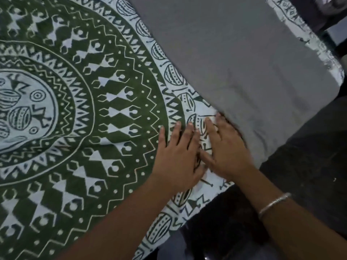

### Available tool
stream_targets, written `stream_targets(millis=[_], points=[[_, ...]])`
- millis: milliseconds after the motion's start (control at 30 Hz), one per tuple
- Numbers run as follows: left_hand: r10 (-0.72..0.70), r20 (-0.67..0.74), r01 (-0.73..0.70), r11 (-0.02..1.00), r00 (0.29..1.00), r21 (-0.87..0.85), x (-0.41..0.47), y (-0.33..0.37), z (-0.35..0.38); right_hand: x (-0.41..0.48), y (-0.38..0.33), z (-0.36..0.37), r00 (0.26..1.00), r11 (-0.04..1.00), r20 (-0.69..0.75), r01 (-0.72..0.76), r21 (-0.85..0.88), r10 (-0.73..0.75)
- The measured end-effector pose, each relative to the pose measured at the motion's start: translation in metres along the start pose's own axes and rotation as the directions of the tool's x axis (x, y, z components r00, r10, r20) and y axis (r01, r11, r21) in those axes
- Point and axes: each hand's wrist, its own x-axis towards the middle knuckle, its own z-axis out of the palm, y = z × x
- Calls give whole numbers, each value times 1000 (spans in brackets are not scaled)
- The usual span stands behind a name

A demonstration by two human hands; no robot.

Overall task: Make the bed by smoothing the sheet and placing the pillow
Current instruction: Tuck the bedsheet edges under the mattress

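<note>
Both left hand and right hand are laid flat, fingers straight, nothing gripped. Seemingly the sheet is smoothed beside the two-o'clock pillow.

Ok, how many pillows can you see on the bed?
1. A grey pillow lies on the sheet at upper right, its near edge by the right hand. Others may lie outside the frame.

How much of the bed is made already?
Nearly done. The grey pillow already lies on the patterned sheet, which looks mostly flat. The left hand and right hand press flat on the sheet beside the pillow. Only smoothing this edge seems left.
</note>
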Motion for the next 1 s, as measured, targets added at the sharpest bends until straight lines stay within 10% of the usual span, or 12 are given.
stream_targets(millis=[233,600,1000], points=[[10,-165,-28,993,986,-111,31,31,-11,5,33,-31,944,996,-319,-83,18,85],[68,-178,-87,991,982,-102,96,92,-24,11,63,-62,952,953,-53,-297,57,300],[123,-54,-128,987,991,-98,158,98,-64,6,100,-84,943,929,-164,-238,283,291]])
